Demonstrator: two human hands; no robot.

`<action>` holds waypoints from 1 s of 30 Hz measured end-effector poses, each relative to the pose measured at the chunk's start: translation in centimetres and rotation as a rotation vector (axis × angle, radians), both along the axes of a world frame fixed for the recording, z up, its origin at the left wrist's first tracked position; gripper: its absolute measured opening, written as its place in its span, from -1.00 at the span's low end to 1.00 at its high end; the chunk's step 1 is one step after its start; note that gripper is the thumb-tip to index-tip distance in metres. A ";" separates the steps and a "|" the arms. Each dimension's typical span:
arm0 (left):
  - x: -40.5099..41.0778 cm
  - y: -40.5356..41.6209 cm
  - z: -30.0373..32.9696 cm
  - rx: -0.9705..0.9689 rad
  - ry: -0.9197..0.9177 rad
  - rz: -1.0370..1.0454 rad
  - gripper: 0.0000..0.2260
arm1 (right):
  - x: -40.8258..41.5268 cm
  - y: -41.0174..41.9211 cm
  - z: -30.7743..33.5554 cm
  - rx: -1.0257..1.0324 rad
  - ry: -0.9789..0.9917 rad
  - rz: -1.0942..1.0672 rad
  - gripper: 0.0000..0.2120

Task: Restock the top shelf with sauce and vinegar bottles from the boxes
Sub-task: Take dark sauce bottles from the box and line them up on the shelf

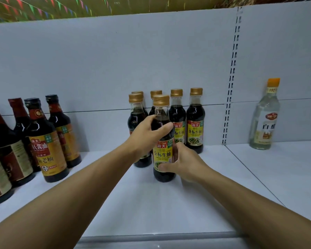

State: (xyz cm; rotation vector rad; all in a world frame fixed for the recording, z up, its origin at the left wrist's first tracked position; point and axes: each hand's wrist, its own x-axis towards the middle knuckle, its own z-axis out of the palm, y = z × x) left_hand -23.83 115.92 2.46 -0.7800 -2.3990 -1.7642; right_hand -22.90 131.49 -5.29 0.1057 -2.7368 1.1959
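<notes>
A gold-capped soy sauce bottle (163,150) with a yellow label stands upright on the white top shelf (151,203), in front of a cluster of like bottles. My left hand (147,135) wraps its shoulder from the left. My right hand (183,162) grips its lower body from the right, thumb across the label. Behind it stand several more gold-capped bottles (195,121), in two rows against the back panel.
Larger dark sauce bottles (45,141) with red and black caps crowd the shelf's left end. A clear white vinegar bottle (265,115) with an orange cap stands alone on the right shelf section. A slotted upright (231,78) divides the back panels.
</notes>
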 end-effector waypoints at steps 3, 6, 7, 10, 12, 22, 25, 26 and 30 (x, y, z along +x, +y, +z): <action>-0.1 -0.1 -1.7 -0.036 0.026 0.082 -0.62 | -0.7 -0.2 0.1 0.045 0.012 -0.040 -0.34; -0.3 -0.3 -4.1 -0.198 0.047 0.220 -0.59 | -1.3 -0.3 0.2 0.069 0.025 -0.076 -0.34; -0.3 -0.4 -4.8 -0.274 0.057 0.251 -0.61 | -1.6 -0.4 0.2 0.080 0.031 -0.085 -0.34; -0.4 -0.6 -6.4 -0.457 0.108 0.323 -0.76 | -2.6 -0.5 0.1 0.111 0.063 -0.104 -0.36; -0.4 -0.6 -6.6 -0.493 0.123 0.351 -0.83 | -3.1 -0.5 0.1 0.109 0.071 -0.105 -0.36; -1.0 -0.9 -7.8 -0.567 0.128 0.274 -0.73 | -4.9 -1.2 0.0 0.079 0.122 -0.144 -0.39; -1.1 -0.8 -8.1 -0.573 0.131 0.259 -0.68 | -5.4 -1.3 -0.3 0.053 0.129 -0.138 -0.41; -1.1 -0.8 -8.2 -0.572 0.134 0.255 -0.67 | -5.5 -1.3 -0.4 0.046 0.132 -0.134 -0.41; -1.4 -0.8 -8.5 -0.582 0.144 0.267 -0.64 | -5.7 -1.2 -0.7 0.045 0.140 -0.124 -0.47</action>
